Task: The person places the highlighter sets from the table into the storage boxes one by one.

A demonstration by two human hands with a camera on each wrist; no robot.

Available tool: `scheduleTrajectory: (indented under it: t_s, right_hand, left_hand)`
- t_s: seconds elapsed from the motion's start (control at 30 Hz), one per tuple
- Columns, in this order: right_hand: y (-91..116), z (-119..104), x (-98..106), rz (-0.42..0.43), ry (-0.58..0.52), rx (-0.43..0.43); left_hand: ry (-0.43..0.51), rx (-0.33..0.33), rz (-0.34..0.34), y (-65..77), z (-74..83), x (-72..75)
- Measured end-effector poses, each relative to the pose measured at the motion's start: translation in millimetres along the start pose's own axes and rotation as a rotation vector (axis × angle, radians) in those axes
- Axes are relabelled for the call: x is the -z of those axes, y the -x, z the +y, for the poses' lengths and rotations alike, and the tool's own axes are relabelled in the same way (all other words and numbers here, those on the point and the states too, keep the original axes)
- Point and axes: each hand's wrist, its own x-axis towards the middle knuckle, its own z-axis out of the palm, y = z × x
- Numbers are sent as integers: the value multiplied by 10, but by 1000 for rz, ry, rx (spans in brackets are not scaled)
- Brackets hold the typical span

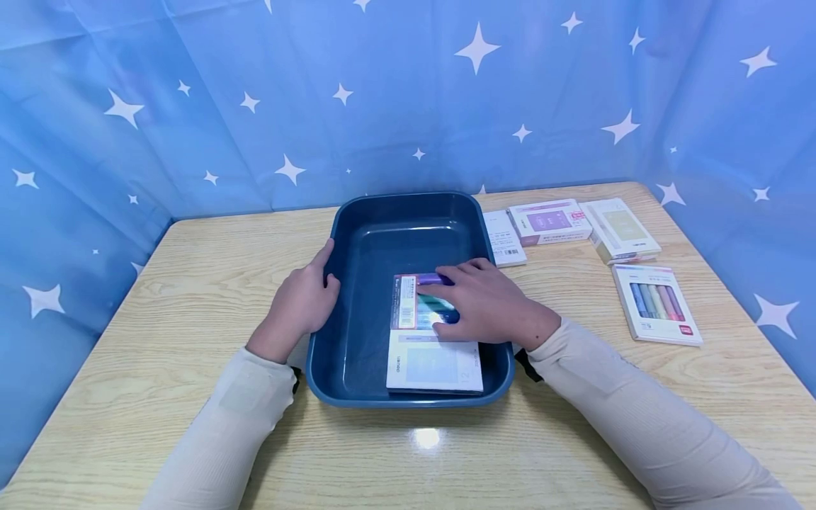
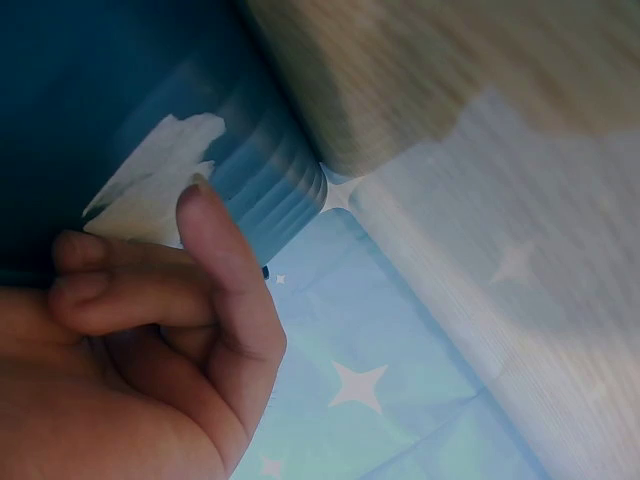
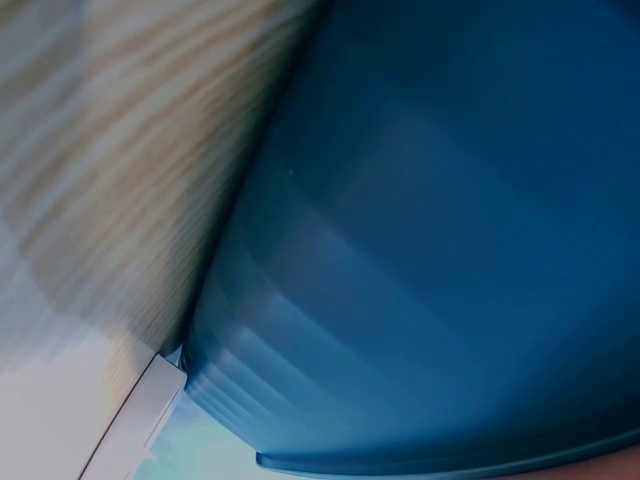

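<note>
A deep dark-blue plastic bin [image 1: 357, 333] stands in the middle of the table. At its left side my left hand [image 1: 302, 304] holds the rim, index finger stretched along the edge and thumb at the lip. In the left wrist view, other fingers of the left hand [image 2: 170, 330] curl outside the wall near a torn white label [image 2: 160, 180]. Inside the bin, my right hand [image 1: 487, 301] grips a pack of coloured pens [image 1: 404, 304] with thumb and fingers at opposite edges; its right part is hidden. Nearer me, a white box [image 1: 427, 365] lies in the bin, partly overlapped by the pack.
Right of the bin on the wooden table [image 1: 223, 283] lie a white box [image 1: 506, 237], a purple-and-white box [image 1: 551, 219], a white box with a greenish panel [image 1: 621, 227] and a windowed box of coloured sticks [image 1: 656, 304]. A blue star-patterned cloth [image 1: 395, 85] hangs behind.
</note>
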Motion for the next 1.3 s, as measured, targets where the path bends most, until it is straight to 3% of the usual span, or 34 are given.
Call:
scheduleTrajectory:
  t_s: [0.8,1.3]
  right_hand:
    - [0,-16,0,33,-26,2]
    - [31,-7,3,138,-62,24]
  left_hand:
    - [2,-1,-2,7,9,7]
    - [10,-4,-1,10,3,1]
